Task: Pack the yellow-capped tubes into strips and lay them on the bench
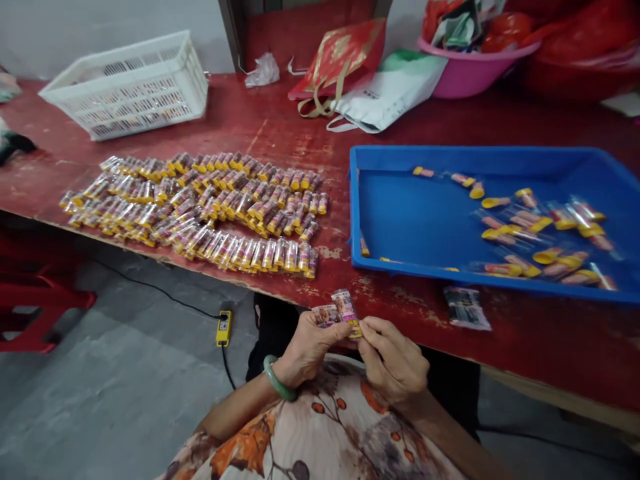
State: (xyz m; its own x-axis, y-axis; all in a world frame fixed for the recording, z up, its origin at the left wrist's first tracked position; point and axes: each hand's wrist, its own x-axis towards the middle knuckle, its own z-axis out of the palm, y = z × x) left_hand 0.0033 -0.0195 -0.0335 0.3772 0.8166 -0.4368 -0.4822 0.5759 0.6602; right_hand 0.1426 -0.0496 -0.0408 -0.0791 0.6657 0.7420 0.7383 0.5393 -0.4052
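Near the table's front edge, my left hand [309, 343] is closed on small printed packets. One packet [344, 307] with pink and yellow print stands up above the thumb, and another packet [325, 315] lies behind it, partly covered by the fingers. My right hand [395, 357] pinches the lower right corner of the upright packet; its fingertips hide that corner. Ahead to the left lie rows of small clear-wrapped tubes [260, 253] with yellow ends. More loose yellow-ended tubes [560, 267] are scattered in a blue tray [400, 200] on the right.
A dark bundle in clear wrap [467, 309] lies before the tray. Behind are a white basket [145, 100], a red bag [345, 57], a white bag [390, 93] and a pink basin [460, 77]. A yellow power strip [225, 329] and cable lie on the floor.
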